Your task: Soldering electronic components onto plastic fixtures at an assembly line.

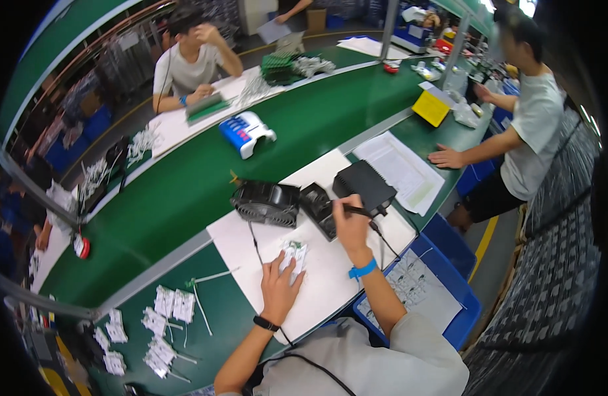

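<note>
On the white board (241, 241) my left hand (281, 287) lies with its fingers spread over a small white plastic part (295, 254). A green bit, like a circuit board, shows on the part's far end. My right hand (352, 231) is closed around the black handle of a corded soldering iron (357, 210). Its front end points at a black open-topped holder (317, 206), where the tip is hidden. Behind the holder stands a black ribbed box (365, 185). A black fan (268, 201) sits left of the holder.
Several white parts with wires (162, 323) lie on the green bench at left. A blue bin (472, 317) with parts stands by my right arm. Papers (400, 168) lie beyond the box. A blue-and-white holder (246, 134) rests on the green belt. Two people work across and at right.
</note>
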A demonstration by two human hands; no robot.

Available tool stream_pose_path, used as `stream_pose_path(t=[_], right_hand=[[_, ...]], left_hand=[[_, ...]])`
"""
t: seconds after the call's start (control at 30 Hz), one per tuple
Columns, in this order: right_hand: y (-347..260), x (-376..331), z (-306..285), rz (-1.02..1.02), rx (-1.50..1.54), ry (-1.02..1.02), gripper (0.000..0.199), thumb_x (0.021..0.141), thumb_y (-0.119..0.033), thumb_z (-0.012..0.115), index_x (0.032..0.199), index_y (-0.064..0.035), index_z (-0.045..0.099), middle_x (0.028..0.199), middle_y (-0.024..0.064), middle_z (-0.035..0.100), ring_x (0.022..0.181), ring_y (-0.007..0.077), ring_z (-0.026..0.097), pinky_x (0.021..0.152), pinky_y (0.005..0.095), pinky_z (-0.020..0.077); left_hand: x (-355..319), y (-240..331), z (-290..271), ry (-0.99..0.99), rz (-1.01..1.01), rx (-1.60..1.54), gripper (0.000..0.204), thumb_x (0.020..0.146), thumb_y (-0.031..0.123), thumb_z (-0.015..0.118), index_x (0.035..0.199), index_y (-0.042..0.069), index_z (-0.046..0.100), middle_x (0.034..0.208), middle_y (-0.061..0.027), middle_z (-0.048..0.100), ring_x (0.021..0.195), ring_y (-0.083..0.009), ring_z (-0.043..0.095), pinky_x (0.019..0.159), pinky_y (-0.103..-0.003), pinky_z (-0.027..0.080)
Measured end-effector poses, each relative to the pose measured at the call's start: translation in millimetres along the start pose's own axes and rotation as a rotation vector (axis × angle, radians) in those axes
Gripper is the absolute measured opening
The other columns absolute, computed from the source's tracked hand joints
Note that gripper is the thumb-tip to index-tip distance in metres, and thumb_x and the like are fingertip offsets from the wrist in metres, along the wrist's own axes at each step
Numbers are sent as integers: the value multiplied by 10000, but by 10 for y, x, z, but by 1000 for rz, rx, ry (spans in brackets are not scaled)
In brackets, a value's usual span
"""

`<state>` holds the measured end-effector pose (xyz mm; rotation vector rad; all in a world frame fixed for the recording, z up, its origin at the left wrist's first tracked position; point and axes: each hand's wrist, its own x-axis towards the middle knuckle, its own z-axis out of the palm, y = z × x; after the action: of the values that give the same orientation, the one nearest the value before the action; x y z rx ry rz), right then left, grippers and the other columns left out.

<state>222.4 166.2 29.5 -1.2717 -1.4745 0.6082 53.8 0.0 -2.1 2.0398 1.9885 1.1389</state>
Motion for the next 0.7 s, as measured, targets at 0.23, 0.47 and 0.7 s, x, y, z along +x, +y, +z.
stream_pose_path(t=[0.23,0.47,0.7], right_hand=[[93,43,161,-92,-65,-52,163,965,-154,711,984,-24,615,748,67,620,650,138,552,595,313,453],[172,53,153,104,310,-106,204,947,-174,737,1029,-17,636,775,57,677,672,100,605,605,273,487],[196,-72,68,169,468,-148,367,934,-171,738,1222,25,621,767,71,707,616,109,621,588,263,499]], left_hand=[[-1,35,14,5,14,0,370,783,168,836,1108,12,752,1306,-166,630,1060,-336,552,891,-401,516],[5,33,23,8,32,0,361,797,179,832,1110,15,756,1313,-156,624,1070,-342,546,892,-406,517],[-10,33,12,7,51,12,362,785,177,840,1102,21,758,1314,-155,625,1068,-347,545,898,-408,509]])
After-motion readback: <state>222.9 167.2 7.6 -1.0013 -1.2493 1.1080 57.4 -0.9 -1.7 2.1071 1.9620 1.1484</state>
